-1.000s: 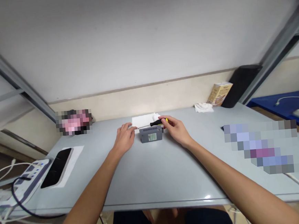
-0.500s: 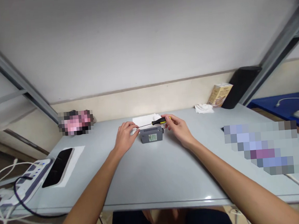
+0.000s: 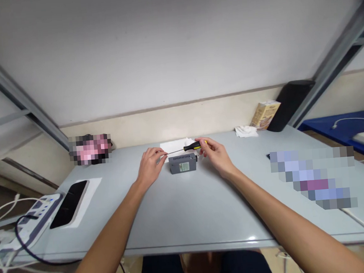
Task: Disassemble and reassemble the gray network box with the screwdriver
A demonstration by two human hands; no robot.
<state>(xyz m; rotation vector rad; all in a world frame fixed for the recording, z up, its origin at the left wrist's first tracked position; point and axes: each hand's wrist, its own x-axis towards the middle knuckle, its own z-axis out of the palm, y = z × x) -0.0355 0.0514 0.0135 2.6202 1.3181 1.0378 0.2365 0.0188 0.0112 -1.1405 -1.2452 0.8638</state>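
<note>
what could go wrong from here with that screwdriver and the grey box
The screwdriver could slip and its tip might prick the left grip, which is right at that end. If the right grip loosened, the tool could drop against the grey box. The box looks set on a narrow side, so a knock might tip it.

Near the centre of the frame a box (image 3: 183, 164) stands on the worktop (image 3: 195, 219), between the left hand (image 3: 151, 166) and the right hand (image 3: 216, 154). Just above it in the frame, a screwdriver (image 3: 191, 146) runs from hand to hand; paper (image 3: 171, 146) lies behind. At lower left, a phone (image 3: 69, 204) lies on a sheet (image 3: 91, 190), right of a power strip (image 3: 31, 227). At centre right, a carton (image 3: 265, 115) stands between a tissue (image 3: 246, 131) and a cylinder (image 3: 291, 104).
</note>
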